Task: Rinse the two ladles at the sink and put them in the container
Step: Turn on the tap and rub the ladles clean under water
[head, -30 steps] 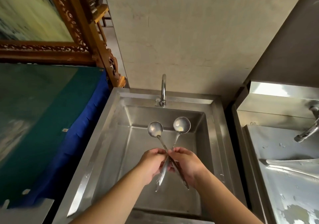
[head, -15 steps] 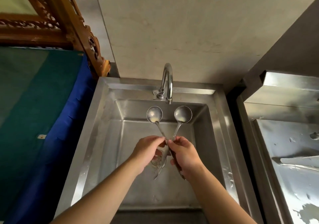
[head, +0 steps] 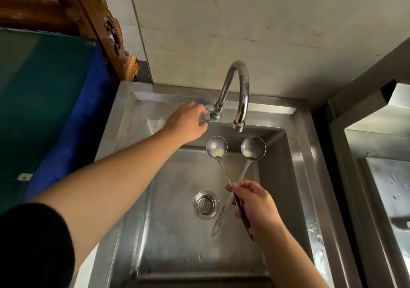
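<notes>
Head camera looking down into a steel sink (head: 295, 176), and the count is quick: two ladles, one faucet (head: 240, 92), one drain strainer (head: 205, 204), two bare hands. Right hand (head: 258, 207) is clenched around both handles at once, the handles crossing just above the fingers so the bowls fan out in a V. Left ladle (head: 217, 147) and right ladle (head: 253, 148) sit side by side, bowls up, apart from each other, both with pale residue inside, and both hang just below and in front of the spout, above the far part of the basin. Left hand (head: 187, 121) is stretched to the far rim, fingers loosely spread at the small tap lever (head: 207, 115) by the faucet base; whether it actually grips the lever, cannot tell. No water visible from the spout. Room to move: the basin floor is wide and bare around the strainer, walls well clear of the ladles on the left, closer on the right. A blue-edged green surface (head: 44, 92) borders the sink's left, another steel unit (head: 377, 176) its right.
</notes>
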Tool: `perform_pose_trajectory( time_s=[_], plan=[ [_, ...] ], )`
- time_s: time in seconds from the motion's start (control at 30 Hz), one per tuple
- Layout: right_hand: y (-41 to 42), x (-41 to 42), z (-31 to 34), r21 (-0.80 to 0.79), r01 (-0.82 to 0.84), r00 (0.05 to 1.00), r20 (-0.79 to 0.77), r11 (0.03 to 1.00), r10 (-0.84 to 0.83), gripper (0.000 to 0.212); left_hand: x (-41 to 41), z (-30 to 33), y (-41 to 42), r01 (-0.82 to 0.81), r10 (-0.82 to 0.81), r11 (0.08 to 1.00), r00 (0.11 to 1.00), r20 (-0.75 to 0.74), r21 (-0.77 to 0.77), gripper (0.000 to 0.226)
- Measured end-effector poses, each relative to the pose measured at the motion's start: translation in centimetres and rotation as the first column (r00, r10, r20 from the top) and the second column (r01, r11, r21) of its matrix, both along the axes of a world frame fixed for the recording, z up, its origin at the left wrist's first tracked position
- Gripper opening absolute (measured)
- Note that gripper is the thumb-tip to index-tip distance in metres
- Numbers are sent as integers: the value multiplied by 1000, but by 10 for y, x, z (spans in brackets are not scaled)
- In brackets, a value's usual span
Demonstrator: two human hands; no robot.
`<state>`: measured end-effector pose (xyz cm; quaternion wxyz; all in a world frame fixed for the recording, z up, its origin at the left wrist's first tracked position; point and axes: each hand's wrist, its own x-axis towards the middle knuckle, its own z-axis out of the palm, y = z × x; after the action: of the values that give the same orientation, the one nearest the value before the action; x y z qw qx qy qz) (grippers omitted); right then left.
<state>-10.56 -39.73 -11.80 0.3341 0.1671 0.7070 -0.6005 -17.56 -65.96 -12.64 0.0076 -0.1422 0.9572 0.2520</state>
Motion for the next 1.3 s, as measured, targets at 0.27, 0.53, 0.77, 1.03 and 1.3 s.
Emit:
perform_pose_trajectory(
  time_s=[0.27, 0.53, 0.77, 1.03, 1.3],
  plan=[
    [17, 8, -17, -19, -63, 998, 23, 998, 63, 10, -39, -34, 3, 207, -219, 953, 975, -31, -221, 48],
    [7, 8, -25, -57, -39, 997, 66, 998, 43, 13, -45, -31, 6, 176, -194, 955, 980, -54, -237, 31],
    [2, 0, -25, -102, 13, 994, 110, 995, -2, 14, -46, -27, 5, 183, -198, 950, 979, -36, -254, 28],
    [-4, -1, -24, -142, 56, 986, 165, 988, -32, 7, -49, -20, 4, 194, -202, 952, 979, -12, -237, 31],
    [-6, -1, -22, -121, 6, 993, 114, 993, 8, 26, -52, -15, 0, 215, -220, 955, 976, -2, -205, 31]
  ],
)
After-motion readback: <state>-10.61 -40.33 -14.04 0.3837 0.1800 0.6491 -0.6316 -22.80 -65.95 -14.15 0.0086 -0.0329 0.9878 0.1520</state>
